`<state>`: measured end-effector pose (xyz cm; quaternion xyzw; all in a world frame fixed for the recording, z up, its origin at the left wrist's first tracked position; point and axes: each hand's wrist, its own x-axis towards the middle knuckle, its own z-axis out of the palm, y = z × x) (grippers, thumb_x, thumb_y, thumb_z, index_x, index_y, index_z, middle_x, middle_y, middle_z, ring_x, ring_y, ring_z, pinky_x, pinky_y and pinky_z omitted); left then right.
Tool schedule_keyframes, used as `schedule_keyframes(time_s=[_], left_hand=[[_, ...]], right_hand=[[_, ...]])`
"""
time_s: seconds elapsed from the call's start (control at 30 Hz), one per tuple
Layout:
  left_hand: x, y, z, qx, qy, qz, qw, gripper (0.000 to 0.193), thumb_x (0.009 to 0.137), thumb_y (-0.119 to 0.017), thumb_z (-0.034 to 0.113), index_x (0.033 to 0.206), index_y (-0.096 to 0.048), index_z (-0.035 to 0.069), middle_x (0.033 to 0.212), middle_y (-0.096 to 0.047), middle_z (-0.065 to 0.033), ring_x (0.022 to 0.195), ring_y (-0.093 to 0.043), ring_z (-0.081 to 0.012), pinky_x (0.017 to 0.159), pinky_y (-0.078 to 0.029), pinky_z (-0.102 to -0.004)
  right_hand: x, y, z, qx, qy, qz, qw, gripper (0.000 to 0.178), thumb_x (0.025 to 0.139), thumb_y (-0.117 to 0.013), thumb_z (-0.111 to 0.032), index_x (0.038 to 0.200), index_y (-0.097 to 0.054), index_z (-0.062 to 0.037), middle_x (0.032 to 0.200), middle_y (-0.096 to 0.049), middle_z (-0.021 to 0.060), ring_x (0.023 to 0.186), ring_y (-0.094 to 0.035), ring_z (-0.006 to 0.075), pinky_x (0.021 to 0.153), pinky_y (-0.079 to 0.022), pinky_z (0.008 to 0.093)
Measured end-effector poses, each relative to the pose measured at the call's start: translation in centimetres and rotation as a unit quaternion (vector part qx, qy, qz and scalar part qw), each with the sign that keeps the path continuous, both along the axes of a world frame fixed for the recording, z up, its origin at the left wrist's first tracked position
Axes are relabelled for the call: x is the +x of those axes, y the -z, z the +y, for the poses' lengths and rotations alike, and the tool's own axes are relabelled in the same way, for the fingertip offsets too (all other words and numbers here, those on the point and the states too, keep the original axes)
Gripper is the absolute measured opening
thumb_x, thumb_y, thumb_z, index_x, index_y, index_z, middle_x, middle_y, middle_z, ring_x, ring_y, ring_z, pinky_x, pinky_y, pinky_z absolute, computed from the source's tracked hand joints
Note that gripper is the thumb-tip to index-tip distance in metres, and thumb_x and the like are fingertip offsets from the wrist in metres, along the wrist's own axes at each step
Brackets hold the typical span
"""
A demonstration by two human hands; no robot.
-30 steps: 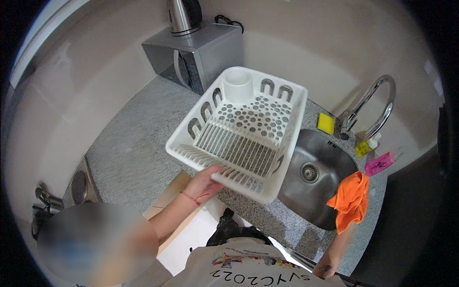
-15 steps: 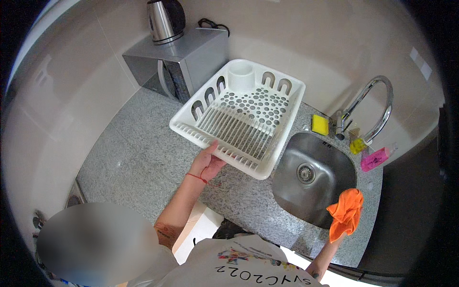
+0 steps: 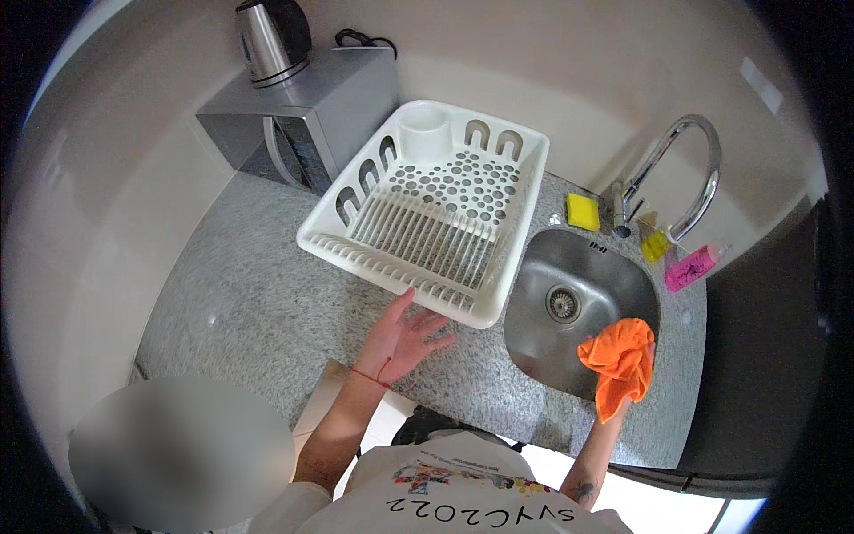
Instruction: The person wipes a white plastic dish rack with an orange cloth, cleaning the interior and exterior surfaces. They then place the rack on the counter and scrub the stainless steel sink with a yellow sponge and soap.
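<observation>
The left hand (image 3: 405,338) is open and flat, just off the near edge of the white dish rack (image 3: 427,209), which sits on the grey bench (image 3: 240,294); a second ago it touched the rack; the right hand (image 3: 636,356) grips an orange cloth (image 3: 618,360) over the sink (image 3: 569,303); wiping looks next, so the cloth must come to the bench.

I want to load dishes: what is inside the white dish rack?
The white dish rack holds no dishes: only its bare ribs, perforated floor and an empty-looking white cutlery cup. The cup's bottom is hidden.
</observation>
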<state>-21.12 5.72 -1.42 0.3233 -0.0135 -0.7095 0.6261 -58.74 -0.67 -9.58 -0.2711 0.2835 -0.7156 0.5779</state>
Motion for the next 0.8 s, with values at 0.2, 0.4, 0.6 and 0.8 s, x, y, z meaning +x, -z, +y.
schedule_keyframes(time_s=[0.2,0.4,0.6,0.8], left_hand=[[1.7,1.5,-2.6,-0.091,0.054,-0.013,0.994,0.054,0.087,-0.056,0.035,0.127,-0.037,0.005,0.131,-0.041,-0.0138,0.124,-0.036,-0.0298,0.1,-0.034,-0.0573],[-1.1,1.1,-0.8,0.006,0.057,-0.022,0.998,0.051,0.09,-0.049,0.033,0.132,-0.035,0.007,0.131,-0.042,-0.0122,0.125,-0.036,-0.0284,0.101,-0.032,-0.0523],[-1.7,2.6,0.4,-0.021,0.312,-0.189,0.931,0.057,0.088,-0.048,0.036,0.134,-0.034,0.006,0.127,-0.044,-0.0121,0.114,-0.045,-0.0269,0.099,-0.035,-0.0463],[-2.8,0.3,-1.3,-0.008,0.339,-0.36,0.869,0.05,0.087,-0.05,0.028,0.128,-0.041,0.001,0.115,-0.053,-0.0153,0.105,-0.052,-0.0258,0.092,-0.04,-0.0376]], right_hand=[[2.4,-4.4,0.4,0.187,-0.024,0.118,0.975,0.042,0.081,-0.056,-0.023,0.118,-0.047,-0.0062,0.104,-0.058,0.0092,0.092,-0.058,0.019,0.079,-0.049,0.0357],[13.7,-3.5,4.9,-0.051,-0.178,0.725,0.663,0.051,0.066,-0.066,-0.016,0.115,-0.055,-0.0071,0.128,-0.043,0.0177,0.123,-0.037,0.0357,0.103,-0.029,0.0461],[9.9,-0.6,8.9,-0.147,-0.118,0.791,0.582,0.043,0.071,-0.061,-0.022,0.112,-0.059,-0.0107,0.135,-0.037,0.0146,0.126,-0.033,0.0352,0.105,-0.024,0.0471],[-6.8,-0.7,8.2,0.173,0.033,0.831,0.528,0.05,0.073,-0.062,-0.015,0.116,-0.047,0.0051,0.125,-0.043,0.02,0.116,-0.04,0.0379,0.099,-0.032,0.0462]])
